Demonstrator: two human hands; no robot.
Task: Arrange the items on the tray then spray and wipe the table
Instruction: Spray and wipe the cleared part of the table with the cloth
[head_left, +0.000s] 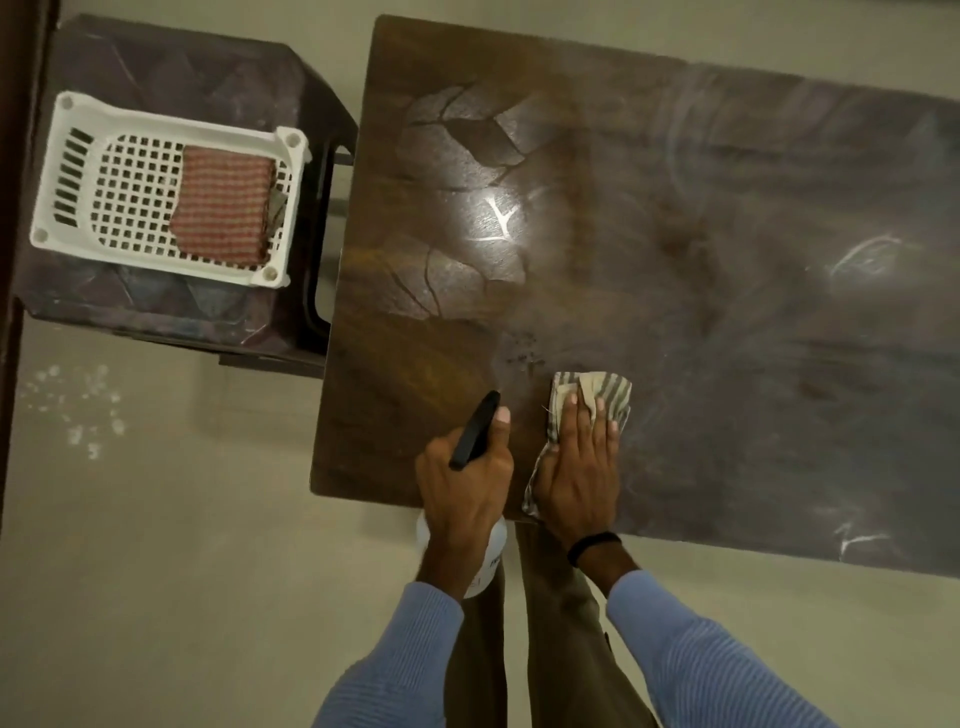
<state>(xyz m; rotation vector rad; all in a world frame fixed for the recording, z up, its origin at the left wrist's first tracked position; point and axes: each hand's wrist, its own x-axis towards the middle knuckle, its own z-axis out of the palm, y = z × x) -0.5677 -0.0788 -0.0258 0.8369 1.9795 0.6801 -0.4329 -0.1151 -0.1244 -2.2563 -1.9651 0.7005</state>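
Note:
My left hand (465, 486) grips a spray bottle (475, 431) by its black head, nozzle pointing at the dark brown table (727, 260); the white bottle body shows below my wrist. My right hand (579, 467) lies flat, fingers straight, pressing a striped beige cloth (602, 395) onto the table near its front edge. A few dark specks sit on the tabletop just beyond the cloth. The white perforated tray (104, 208) stands on a dark stool to the left and holds a folded red checked cloth (223, 202).
The stool (208, 78) stands close to the table's left edge with a narrow gap between them. Pale floor surrounds both, with white spots at the left. Glare and faint smears show on the tabletop. My trouser legs are below the table's front edge.

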